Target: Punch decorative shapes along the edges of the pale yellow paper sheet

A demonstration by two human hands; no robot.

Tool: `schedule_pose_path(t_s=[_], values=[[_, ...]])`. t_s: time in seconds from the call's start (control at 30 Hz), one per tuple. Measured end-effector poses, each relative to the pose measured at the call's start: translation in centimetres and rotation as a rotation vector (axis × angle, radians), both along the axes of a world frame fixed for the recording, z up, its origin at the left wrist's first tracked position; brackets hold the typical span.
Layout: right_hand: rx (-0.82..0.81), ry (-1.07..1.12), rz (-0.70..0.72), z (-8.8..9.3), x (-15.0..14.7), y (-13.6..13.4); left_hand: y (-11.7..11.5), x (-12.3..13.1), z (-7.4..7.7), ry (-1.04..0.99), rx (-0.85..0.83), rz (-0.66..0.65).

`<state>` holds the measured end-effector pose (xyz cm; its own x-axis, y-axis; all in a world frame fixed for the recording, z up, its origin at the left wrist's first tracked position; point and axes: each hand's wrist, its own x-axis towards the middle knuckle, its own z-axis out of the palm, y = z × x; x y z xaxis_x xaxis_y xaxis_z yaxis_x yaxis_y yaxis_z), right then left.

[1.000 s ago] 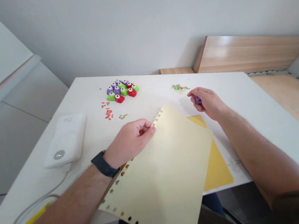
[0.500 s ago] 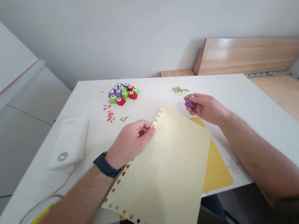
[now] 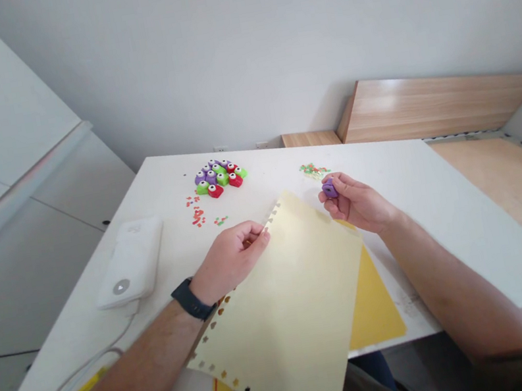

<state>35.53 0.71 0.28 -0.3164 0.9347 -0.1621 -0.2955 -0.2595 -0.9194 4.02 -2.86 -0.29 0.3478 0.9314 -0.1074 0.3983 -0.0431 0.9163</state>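
My left hand point(image 3: 229, 259) pinches the left edge of a pale yellow sheet of paper point(image 3: 290, 311) and holds it tilted above the white table point(image 3: 443, 205). A row of small punched shapes runs along that edge. My right hand point(image 3: 355, 203) is closed on a small purple paper punch point(image 3: 328, 188), held just beyond the sheet's far corner. A darker yellow sheet point(image 3: 373, 310) lies flat underneath.
A cluster of purple, green and red punches point(image 3: 218, 177) sits at the back of the table. Red and green paper bits point(image 3: 198, 214) lie near it, more confetti point(image 3: 314, 168) to the right. A white device point(image 3: 132, 260) with a cable rests at left. Wooden boards point(image 3: 430, 102) lean behind.
My right hand has lifted the purple punch from the table and brought it left, towards the sheet's far corner. The left hand keeps its hold on the paper.
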Motion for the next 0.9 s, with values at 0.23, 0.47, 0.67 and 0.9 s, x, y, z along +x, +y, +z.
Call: schedule_pose_path(t_s=[0.23,0.47,0.67,0.9], values=[[0.014,0.005,0.073,0.4,-0.3,-0.5,0.1,-0.1,0.0,-0.009,0.013,0.015],[-0.01,0.065,0.05,0.3,-0.4,-0.4,0.0,-0.1,-0.5,-0.032,-0.002,0.017],[0.1,-0.016,-0.048,-0.1,-0.3,-0.1,0.2,-0.1,-0.5,-0.04,0.026,0.012],[0.222,-0.213,-0.104,-1.3,0.1,0.7,0.3,0.0,-0.8,-0.01,0.045,-0.017]])
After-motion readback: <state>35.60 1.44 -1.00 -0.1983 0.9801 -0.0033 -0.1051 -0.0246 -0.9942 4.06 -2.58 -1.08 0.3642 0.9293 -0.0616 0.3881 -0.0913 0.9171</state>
